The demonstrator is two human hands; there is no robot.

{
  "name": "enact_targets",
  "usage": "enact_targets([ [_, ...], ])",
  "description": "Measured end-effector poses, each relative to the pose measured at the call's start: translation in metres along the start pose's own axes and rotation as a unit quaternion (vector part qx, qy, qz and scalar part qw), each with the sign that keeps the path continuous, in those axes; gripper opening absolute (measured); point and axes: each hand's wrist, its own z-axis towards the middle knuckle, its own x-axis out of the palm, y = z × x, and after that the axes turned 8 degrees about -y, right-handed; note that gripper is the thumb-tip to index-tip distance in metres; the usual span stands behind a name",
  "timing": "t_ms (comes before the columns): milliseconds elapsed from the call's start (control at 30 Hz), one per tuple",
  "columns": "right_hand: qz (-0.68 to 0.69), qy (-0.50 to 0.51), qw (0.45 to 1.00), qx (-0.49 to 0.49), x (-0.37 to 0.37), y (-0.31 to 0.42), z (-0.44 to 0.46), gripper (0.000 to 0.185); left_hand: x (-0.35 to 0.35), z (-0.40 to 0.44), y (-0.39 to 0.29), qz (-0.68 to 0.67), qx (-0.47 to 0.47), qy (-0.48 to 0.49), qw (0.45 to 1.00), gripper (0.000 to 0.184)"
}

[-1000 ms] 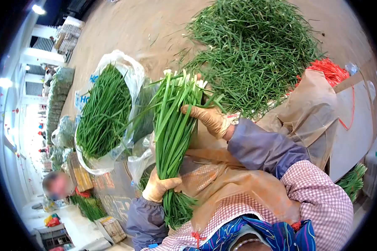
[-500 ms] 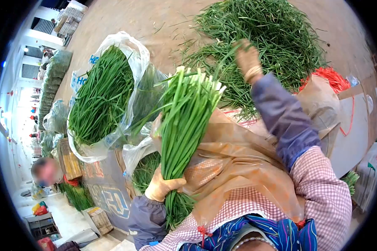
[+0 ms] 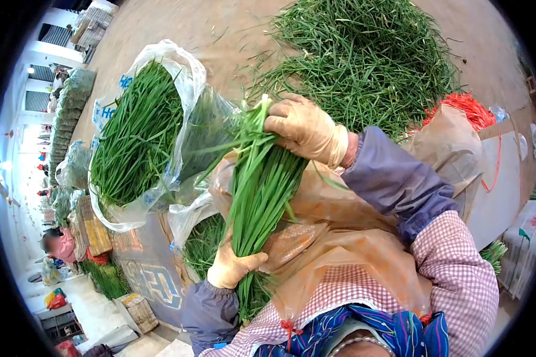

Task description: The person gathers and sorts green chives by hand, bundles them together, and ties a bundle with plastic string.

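Observation:
A long bunch of garlic chives (image 3: 262, 193) stands slanted before my chest, white stem ends up and leaf tips down. My left hand (image 3: 235, 265), in a pale glove, is closed round its lower leaves. Gloved as well, my right hand (image 3: 309, 128) has its fingers wrapped over the upper part, just below the white ends, and hides most of them. A few leaves stick out sideways there. Left of the bunch, a clear plastic bag (image 3: 198, 74) holds more garlic chives (image 3: 138, 137). Beyond my right hand lies a big heap of loose green leaves (image 3: 369, 56).
A brown plastic apron (image 3: 345, 232) covers my lap. Red strips (image 3: 467, 111) lie at the right near a pale board (image 3: 497, 184). A printed box (image 3: 155, 279) stands at lower left. Another person (image 3: 64, 244) is at the far left, near stacked bundles (image 3: 71, 119).
My right hand has come back from the leaf heap to the top of the bunch and closed on it. The left hand keeps its hold low on the leaves.

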Motion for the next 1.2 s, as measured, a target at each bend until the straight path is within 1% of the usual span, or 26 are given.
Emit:
enact_targets([
  [33,-0.044,0.035,0.998,0.022,-0.003,-0.004,-0.004,0.036,0.0,-0.003,-0.008,-0.001,-0.028,0.005,1.0,0.073],
  [67,-0.032,-0.024,0.999,0.029,-0.005,-0.014,-0.008,0.031,-0.001,-0.004,-0.011,-0.003,-0.055,0.012,0.998,0.075],
  [100,-0.022,-0.083,0.996,0.035,-0.006,-0.031,-0.015,0.027,-0.002,-0.002,-0.006,-0.002,-0.026,0.018,0.999,0.076],
  [133,0.047,-0.166,0.982,0.084,-0.006,-0.064,-0.024,0.024,-0.003,0.002,0.001,-0.001,0.005,0.025,1.0,0.077],
  [200,0.069,-0.218,0.925,0.304,-0.041,-0.119,-0.038,0.024,-0.004,0.003,0.005,0.004,0.025,0.025,0.999,0.079],
  [267,-0.11,-0.082,0.843,0.521,-0.083,-0.131,-0.048,0.036,-0.005,0.002,0.007,0.022,0.045,0.018,0.999,0.08],
  [300,-0.24,0.022,0.794,0.558,-0.094,-0.127,-0.045,0.046,-0.003,0.003,0.007,0.035,0.055,0.011,0.998,0.08],
  [333,-0.267,0.03,0.856,0.442,-0.094,-0.112,-0.05,0.063,-0.002,0.004,0.008,0.009,0.042,0.017,0.999,0.079],
  [367,-0.021,-0.091,0.925,0.37,-0.083,-0.115,-0.066,0.068,0.0,0.005,0.005,0.018,0.043,0.018,0.999,0.078],
  [400,0.038,-0.065,0.929,0.363,-0.081,-0.085,-0.051,0.07,0.003,0.006,-0.001,0.029,0.046,0.018,0.998,0.077],
  [433,0.158,0.005,0.901,0.404,-0.088,-0.044,-0.031,0.072,0.004,0.006,-0.005,0.042,0.05,0.016,0.998,0.076],
  [467,0.134,0.066,0.922,0.358,-0.079,-0.022,-0.026,0.075,0.004,0.008,-0.002,0.065,0.072,0.011,0.995,0.074],
  [500,0.104,0.139,0.94,0.294,-0.069,-0.009,-0.018,0.07,0.005,0.009,-0.002,0.074,0.082,0.007,0.994,0.073],
  [533,-0.036,0.113,0.963,0.241,-0.057,0.012,-0.012,0.054,0.007,0.009,-0.001,0.084,0.092,0.003,0.992,0.072],
  [567,-0.052,0.042,0.974,0.218,-0.035,0.006,-0.023,0.04,0.009,0.008,-0.001,0.094,0.101,-0.001,0.991,0.072],
  [700,-0.081,0.019,0.994,0.076,-0.023,-0.006,-0.022,0.041,0.014,-0.002,-0.007,0.151,0.096,-0.038,0.983,0.071],
  [767,0.138,0.069,0.98,0.129,-0.036,-0.016,-0.024,0.041,0.013,-0.002,-0.008,0.186,0.122,-0.041,0.974,0.069],
  [800,0.276,0.113,0.934,0.2,-0.048,-0.011,-0.015,0.044,0.014,-0.002,-0.008,0.203,0.134,-0.042,0.969,0.069],
  [833,0.309,0.148,0.912,0.225,-0.054,-0.015,-0.013,0.048,0.015,-0.001,-0.006,0.211,0.142,-0.048,0.966,0.068],
  [867,0.131,0.176,0.957,0.189,-0.055,-0.008,-0.01,0.049,0.018,0.0,-0.005,0.218,0.151,-0.054,0.963,0.067],
  [900,-0.053,0.196,0.968,0.145,-0.054,0.002,-0.007,0.05,0.02,0.001,-0.005,0.227,0.161,-0.06,0.959,0.066],
  [933,-0.055,0.212,0.966,0.136,-0.052,0.007,-0.006,0.052,0.021,0.002,-0.005,0.238,0.172,-0.065,0.954,0.065],
  [1033,-0.024,0.054,0.997,0.055,-0.03,0.008,-0.019,0.037,0.025,0.0,-0.004,0.24,0.15,-0.084,0.955,0.065],
  [1133,0.123,0.004,0.988,0.093,-0.017,-0.002,-0.033,0.023,0.023,-0.002,-0.004,0.213,0.103,-0.084,0.968,0.07],
  [1167,0.206,-0.066,0.97,0.11,-0.011,-0.002,-0.033,0.021,0.023,-0.002,-0.005,0.222,0.127,-0.086,0.963,0.07],
  [1200,0.166,-0.07,0.977,0.111,-0.009,0.001,-0.031,0.021,0.023,-0.002,-0.006,0.231,0.151,-0.087,0.957,0.069],
])
